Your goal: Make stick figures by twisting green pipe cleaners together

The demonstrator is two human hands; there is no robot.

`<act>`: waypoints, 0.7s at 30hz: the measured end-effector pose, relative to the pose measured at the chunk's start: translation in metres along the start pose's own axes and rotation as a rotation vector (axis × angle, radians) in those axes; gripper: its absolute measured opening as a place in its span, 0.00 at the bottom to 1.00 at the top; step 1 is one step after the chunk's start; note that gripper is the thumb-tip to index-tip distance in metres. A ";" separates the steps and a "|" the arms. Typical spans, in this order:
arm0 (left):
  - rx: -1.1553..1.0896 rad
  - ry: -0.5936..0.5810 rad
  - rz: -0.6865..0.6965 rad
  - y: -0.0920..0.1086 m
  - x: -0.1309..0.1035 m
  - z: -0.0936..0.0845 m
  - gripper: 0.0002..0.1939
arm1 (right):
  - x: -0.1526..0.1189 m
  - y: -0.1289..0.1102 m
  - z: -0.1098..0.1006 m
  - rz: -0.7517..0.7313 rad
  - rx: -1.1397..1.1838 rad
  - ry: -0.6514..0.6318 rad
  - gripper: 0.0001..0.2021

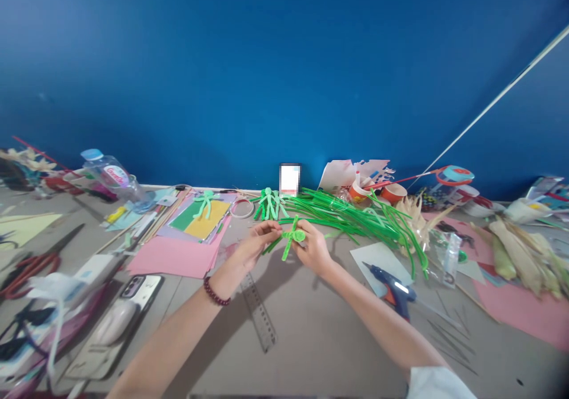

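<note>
Between my two hands is a bright green pipe-cleaner figure (293, 236) with a coiled round head and thin limbs sticking out. My left hand (262, 238) pinches its limb end at the left. On the other side, the fingers of my right hand (312, 245) close on the figure by its head. Just behind my hands, several finished-looking green pipe-cleaner figures (268, 203) stand together by the wall. One more pale green figure (205, 204) lies on coloured sheets to the left. A large bundle of green pipe cleaners (355, 218) spreads out at the right.
A clear ruler (259, 316) lies below my hands. To the right are a blue hot glue gun (393, 286) and dried husks (522, 254). At left are pink paper (178, 255), a phone (122, 322), scissors (40, 262) and a plastic bottle (111, 174). A blue wall (284, 79) rises behind.
</note>
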State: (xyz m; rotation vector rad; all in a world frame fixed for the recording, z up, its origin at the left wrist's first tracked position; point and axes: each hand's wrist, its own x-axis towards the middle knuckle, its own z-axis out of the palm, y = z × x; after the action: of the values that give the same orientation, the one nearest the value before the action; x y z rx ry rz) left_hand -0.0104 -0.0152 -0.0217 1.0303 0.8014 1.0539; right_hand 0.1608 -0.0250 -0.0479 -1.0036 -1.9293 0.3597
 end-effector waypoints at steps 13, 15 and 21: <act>0.834 0.104 0.724 0.002 -0.007 -0.002 0.07 | 0.011 -0.013 -0.006 0.144 0.255 0.087 0.06; 0.936 0.106 0.820 0.000 -0.006 -0.005 0.08 | 0.011 -0.014 -0.006 0.154 0.281 0.096 0.06; 1.134 0.041 0.935 -0.007 -0.003 -0.015 0.11 | 0.009 -0.013 -0.004 0.199 0.324 0.106 0.05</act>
State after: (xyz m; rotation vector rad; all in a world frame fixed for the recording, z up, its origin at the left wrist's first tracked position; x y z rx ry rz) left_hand -0.0228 -0.0153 -0.0332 2.5141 0.9814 1.3872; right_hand 0.1551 -0.0265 -0.0325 -0.9782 -1.6159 0.6948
